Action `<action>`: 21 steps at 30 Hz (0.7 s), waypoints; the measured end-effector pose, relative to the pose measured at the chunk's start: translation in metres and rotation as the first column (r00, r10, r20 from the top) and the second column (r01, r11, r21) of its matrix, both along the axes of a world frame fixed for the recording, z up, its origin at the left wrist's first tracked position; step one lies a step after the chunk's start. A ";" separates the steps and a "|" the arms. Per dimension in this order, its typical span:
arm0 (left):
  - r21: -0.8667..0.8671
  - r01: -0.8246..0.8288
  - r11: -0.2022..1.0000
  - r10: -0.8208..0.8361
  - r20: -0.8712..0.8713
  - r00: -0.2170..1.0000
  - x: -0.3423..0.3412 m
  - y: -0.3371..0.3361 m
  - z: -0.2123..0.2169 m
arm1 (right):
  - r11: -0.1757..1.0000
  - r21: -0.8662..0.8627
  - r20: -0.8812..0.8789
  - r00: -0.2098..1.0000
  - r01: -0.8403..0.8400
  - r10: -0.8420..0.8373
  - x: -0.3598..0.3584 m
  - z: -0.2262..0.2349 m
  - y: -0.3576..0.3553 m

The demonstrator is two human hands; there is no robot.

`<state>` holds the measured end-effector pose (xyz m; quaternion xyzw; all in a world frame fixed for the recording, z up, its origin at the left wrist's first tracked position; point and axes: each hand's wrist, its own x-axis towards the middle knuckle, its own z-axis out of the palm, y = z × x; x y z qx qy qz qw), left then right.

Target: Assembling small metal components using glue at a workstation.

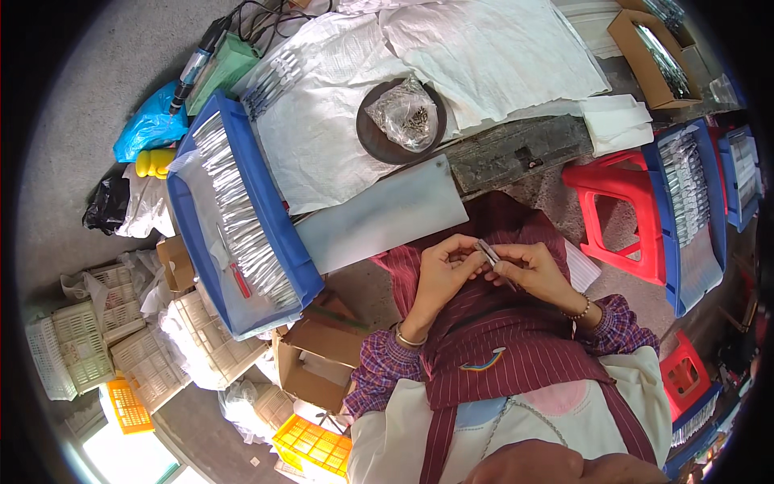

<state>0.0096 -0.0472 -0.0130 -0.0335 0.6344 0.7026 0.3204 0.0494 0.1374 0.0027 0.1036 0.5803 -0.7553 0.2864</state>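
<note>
Over my lap, in front of a maroon striped apron, my left hand and my right hand meet. Between their fingertips is a small, narrow metal piece; both hands pinch it, and the fingers hide part of it. Its exact kind is too small to make out. Beyond my hands, a smooth grey sheet lies at the bench's near edge. A dark round dish on the bench holds a clear plastic bag of small metal parts.
At left stands a blue tray with many slim metal strips and a red-handled tool. A corded power screwdriver lies behind it. Red stools and another blue tray are at right. Crates fill the lower left.
</note>
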 end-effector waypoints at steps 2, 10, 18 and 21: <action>0.000 0.000 1.000 0.000 -0.008 1.000 0.001 -0.001 0.000 | 1.000 -0.001 -0.013 1.000 0.003 -0.003 0.000 0.002 -0.001; -0.055 0.029 0.998 -0.025 0.077 0.997 -0.005 0.001 -0.001 | 0.999 0.015 -0.011 0.999 -0.036 0.036 0.002 -0.011 -0.001; -0.017 0.040 0.999 -0.036 0.202 0.979 -0.010 0.005 -0.017 | 0.956 -0.281 0.274 0.962 0.090 -0.010 0.001 -0.027 0.006; 0.016 0.024 1.000 -0.027 0.235 0.972 -0.011 0.007 -0.015 | 0.951 -0.291 0.287 0.958 0.108 -0.021 0.000 -0.028 0.007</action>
